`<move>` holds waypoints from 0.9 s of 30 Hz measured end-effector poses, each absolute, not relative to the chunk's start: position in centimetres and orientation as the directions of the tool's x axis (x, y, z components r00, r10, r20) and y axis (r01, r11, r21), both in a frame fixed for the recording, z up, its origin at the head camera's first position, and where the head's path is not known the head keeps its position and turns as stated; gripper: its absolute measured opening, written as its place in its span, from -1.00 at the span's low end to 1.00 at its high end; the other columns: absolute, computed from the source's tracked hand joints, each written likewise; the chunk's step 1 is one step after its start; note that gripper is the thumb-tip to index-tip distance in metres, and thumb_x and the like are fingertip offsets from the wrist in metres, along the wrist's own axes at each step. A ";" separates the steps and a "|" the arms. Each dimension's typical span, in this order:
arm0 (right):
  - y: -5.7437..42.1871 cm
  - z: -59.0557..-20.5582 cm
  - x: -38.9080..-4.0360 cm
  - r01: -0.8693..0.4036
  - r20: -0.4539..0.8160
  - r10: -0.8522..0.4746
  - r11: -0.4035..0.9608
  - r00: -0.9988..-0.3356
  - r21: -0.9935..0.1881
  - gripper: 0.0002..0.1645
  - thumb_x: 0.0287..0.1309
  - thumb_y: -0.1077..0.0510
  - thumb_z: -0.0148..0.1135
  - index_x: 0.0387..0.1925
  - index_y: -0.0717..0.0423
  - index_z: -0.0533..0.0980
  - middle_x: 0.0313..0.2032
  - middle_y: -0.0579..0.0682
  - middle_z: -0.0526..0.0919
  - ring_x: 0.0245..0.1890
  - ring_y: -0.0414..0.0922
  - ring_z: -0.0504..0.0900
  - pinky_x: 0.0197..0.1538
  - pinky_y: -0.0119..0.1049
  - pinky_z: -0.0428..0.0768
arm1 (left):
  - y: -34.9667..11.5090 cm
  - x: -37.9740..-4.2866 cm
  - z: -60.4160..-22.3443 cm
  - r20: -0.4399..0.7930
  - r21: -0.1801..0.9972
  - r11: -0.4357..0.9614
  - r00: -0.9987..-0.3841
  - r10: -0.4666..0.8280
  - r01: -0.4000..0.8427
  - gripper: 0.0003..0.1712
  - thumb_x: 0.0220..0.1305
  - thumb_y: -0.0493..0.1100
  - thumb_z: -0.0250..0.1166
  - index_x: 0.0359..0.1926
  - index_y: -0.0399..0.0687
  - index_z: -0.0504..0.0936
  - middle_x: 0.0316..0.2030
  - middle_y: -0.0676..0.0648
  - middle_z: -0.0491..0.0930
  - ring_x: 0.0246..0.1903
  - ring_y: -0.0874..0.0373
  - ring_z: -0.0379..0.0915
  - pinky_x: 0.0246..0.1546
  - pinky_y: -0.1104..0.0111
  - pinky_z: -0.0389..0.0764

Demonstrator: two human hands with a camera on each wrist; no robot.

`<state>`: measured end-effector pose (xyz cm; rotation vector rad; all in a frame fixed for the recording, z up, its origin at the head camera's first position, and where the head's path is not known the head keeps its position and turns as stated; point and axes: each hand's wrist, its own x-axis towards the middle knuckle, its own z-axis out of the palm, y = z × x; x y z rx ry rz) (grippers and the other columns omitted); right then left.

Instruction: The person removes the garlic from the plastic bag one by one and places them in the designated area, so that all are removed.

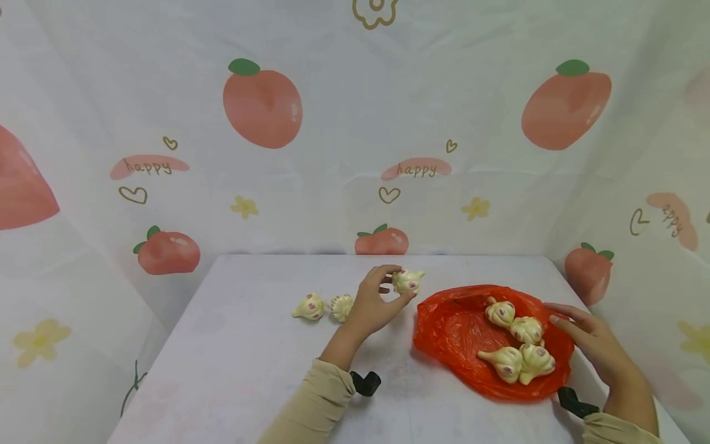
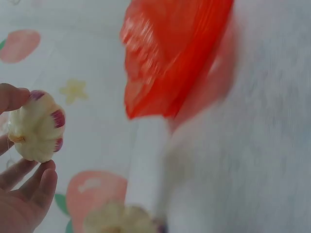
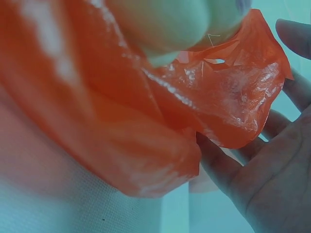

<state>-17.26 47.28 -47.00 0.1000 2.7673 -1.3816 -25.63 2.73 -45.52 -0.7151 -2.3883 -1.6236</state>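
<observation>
My left hand (image 1: 376, 303) holds a garlic bulb (image 1: 407, 282) between thumb and fingers, raised over the table just left of the red plastic bag (image 1: 444, 339). In the left wrist view the white bulb (image 2: 41, 127) shows purple patches. Several garlic bulbs lie in the open bag, among them one long-stemmed bulb (image 1: 503, 362) near its front. My right hand (image 1: 596, 342) is at the bag's right rim, its fingers spread and lightly bent. From the right wrist, the fingers (image 3: 223, 167) reach behind the bag's edge, with the thumb standing apart.
Two more garlic bulbs sit on the white-covered table (image 1: 238, 370), left of my left hand: one bulb (image 1: 309, 306) and another bulb (image 1: 341, 306) partly behind the hand. A fruit-printed cloth (image 1: 333, 203) hangs behind the table and along its sides.
</observation>
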 end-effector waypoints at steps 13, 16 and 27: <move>47.3 -47.1 -17.2 0.082 -0.071 0.042 0.588 -0.997 -0.804 -0.33 0.63 -0.16 0.04 0.49 0.19 0.40 -0.06 -0.78 0.38 -0.02 -0.66 0.33 0.29 0.50 0.45 | -4.2 -26.6 -45.2 0.407 0.835 0.327 -0.897 0.176 0.443 -0.40 0.28 -0.11 0.56 0.31 0.04 0.58 0.23 -0.05 0.59 0.20 -0.08 0.60 0.17 -0.05 0.69; 47.2 -47.0 -17.2 0.085 -0.073 0.044 0.585 -0.996 -0.807 -0.34 0.63 -0.16 0.04 0.49 0.17 0.40 -0.06 -0.79 0.37 -0.01 -0.65 0.32 0.30 0.51 0.42 | -5.8 -26.6 -45.1 0.399 0.838 0.341 -0.905 0.149 0.425 -0.39 0.29 -0.11 0.56 0.32 0.03 0.58 0.23 -0.07 0.58 0.22 -0.09 0.60 0.18 -0.03 0.68; 47.3 -46.9 -17.3 0.079 -0.062 0.048 0.612 -0.997 -0.787 -0.38 0.64 -0.10 0.04 0.46 0.21 0.42 -0.07 -0.79 0.40 -0.05 -0.70 0.37 0.14 0.07 0.74 | -10.5 -26.1 -45.9 0.355 0.858 0.383 -0.934 0.041 0.343 -0.34 0.29 -0.10 0.56 0.35 -0.08 0.56 0.28 -0.13 0.56 0.25 -0.13 0.56 0.22 -0.06 0.66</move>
